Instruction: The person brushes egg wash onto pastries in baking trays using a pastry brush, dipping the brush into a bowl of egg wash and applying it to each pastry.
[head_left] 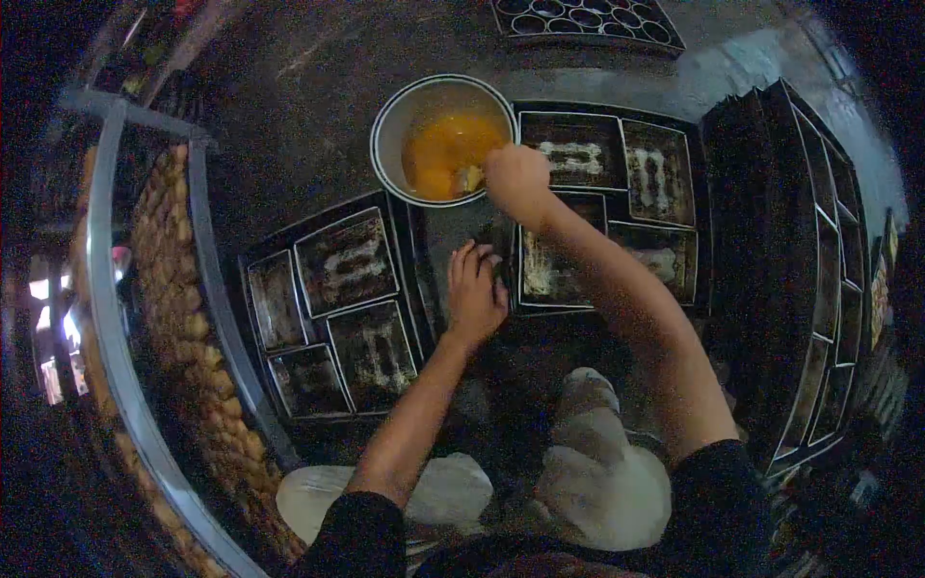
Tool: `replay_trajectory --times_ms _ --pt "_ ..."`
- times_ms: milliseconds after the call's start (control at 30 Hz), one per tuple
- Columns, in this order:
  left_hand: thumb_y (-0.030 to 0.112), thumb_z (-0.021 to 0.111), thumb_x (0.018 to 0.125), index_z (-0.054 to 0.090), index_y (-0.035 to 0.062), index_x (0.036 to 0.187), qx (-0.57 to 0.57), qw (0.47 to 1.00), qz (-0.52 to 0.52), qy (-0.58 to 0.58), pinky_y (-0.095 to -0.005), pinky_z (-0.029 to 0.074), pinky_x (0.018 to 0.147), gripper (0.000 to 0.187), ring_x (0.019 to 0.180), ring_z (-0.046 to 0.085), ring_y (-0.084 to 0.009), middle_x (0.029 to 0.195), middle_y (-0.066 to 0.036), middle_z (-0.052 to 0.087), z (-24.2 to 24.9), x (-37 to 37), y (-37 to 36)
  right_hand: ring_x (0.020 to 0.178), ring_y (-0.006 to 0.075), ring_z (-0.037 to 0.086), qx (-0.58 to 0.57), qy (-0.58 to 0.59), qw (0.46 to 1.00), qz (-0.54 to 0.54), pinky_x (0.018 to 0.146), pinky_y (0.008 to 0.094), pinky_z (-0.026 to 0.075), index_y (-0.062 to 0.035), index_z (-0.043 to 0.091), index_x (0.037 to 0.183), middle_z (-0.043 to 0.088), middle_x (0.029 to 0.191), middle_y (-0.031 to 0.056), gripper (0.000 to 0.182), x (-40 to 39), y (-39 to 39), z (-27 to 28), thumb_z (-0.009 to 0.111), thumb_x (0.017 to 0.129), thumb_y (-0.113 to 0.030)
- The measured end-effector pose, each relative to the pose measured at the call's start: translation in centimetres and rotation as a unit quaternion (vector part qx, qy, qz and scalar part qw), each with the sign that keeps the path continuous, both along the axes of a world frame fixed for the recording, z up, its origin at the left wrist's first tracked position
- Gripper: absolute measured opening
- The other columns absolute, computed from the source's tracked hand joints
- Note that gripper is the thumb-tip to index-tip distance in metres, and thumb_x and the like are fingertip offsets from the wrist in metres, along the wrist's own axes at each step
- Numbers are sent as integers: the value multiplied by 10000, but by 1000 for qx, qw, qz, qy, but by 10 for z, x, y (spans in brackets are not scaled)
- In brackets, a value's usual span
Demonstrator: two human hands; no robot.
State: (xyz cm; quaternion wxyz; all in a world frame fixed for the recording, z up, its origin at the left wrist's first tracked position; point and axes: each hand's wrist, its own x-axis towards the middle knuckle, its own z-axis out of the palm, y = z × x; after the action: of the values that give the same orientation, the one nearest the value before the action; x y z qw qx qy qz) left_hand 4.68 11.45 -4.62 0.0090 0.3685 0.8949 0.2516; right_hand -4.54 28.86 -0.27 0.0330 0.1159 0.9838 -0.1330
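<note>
A round white-rimmed pot (444, 81) with orange-yellow liquid stands at the upper middle. My right hand (518, 183) is closed at the pot's right rim, around the handle of a brush-like tool (467, 180) whose end dips into the liquid. Below the pot, my left hand (475, 292) rests palm down on the dark surface, fingers apart, holding nothing. It lies between two dark metal trays of rectangular moulds, the left one (346, 258) and the right one (658, 171). Greasy white streaks mark the mould bottoms. My right forearm covers part of the right tray.
A tray with round cups (586, 19) lies at the top. Stacked mould trays (819, 279) stand at the far right. On the left, a metal-framed rack (108, 222) borders rows of brown, bread-like pieces (183, 289). Pale, full bags (602, 482) lie near my body.
</note>
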Motion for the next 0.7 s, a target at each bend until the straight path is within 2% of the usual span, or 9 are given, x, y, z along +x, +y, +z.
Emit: replay_trajectory --times_ms 67,167,367,567,700 --pt "93 545 701 497 12 1063 -3 1000 -2 -3 -502 257 994 374 1168 352 -379 1168 -167 460 -2 0 1 615 269 635 29 14 999 11 528 383 507 -58 631 689 628 671 118 294 6 -2 5 511 821 -292" --pt "56 534 694 512 -6 1012 6 1000 -7 7 -490 260 992 324 1140 368 -372 1109 -170 455 0 3 6 605 273 626 11 40 999 17 506 387 495 -63 629 754 623 668 113 320 10 -1 1 501 830 -346" --pt "62 535 703 507 -10 1023 21 999 7 -23 -476 286 968 328 1132 375 -365 1119 -172 458 -5 0 15 609 309 615 -13 57 998 -13 510 410 492 -72 589 896 606 654 136 319 15 9 -4 474 849 -366" --pt "53 539 702 509 -22 1005 -13 999 -27 -42 -451 328 932 314 1031 436 -363 1095 -188 476 12 -2 19 619 320 615 -37 38 999 3 543 437 497 -76 581 919 607 659 148 332 13 11 -3 460 854 -378" --pt "49 535 700 506 -30 1003 6 999 -39 -11 -446 346 904 314 987 453 -362 1069 -193 482 0 -5 17 622 329 615 -49 62 997 3 549 436 498 -83 573 994 614 668 151 369 13 12 -2 473 841 -404"
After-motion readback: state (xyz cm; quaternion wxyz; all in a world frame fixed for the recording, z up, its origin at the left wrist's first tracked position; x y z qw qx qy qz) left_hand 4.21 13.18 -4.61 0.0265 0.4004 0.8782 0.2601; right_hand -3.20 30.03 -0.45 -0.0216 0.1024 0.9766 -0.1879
